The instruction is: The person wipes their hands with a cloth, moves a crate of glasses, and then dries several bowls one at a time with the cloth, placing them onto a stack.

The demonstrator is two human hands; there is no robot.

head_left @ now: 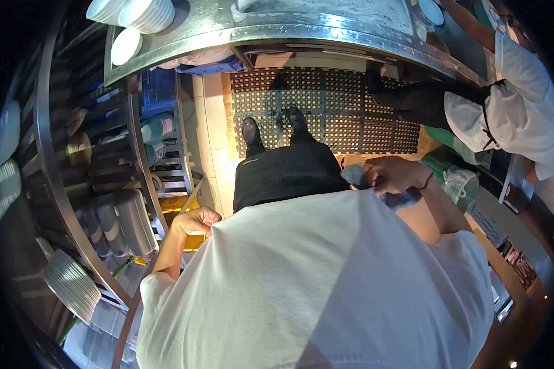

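At the left side of my body, my left hand (197, 221) is closed, its fingertips pinching the edge of the white shirt (289, 264) I wear. The fabric pulls into folds toward that hand. My right hand (395, 174) is also closed, over by my right hip. A bluish-grey, cloth-like piece (353, 174) sticks out from its fingers, and a dark bluish patch shows below the wrist; its exact kind I cannot make out. Between the hands are my dark trousers (289, 172).
A wet steel counter (215, 43) runs across the front, with stacked white bowls (146, 15) on its left. Metal shelving (49, 135) with plates (72, 284) and grey containers (129, 221) stands left. A rubber mat (345, 114) covers the floor. Another person (523, 104) stands at right.
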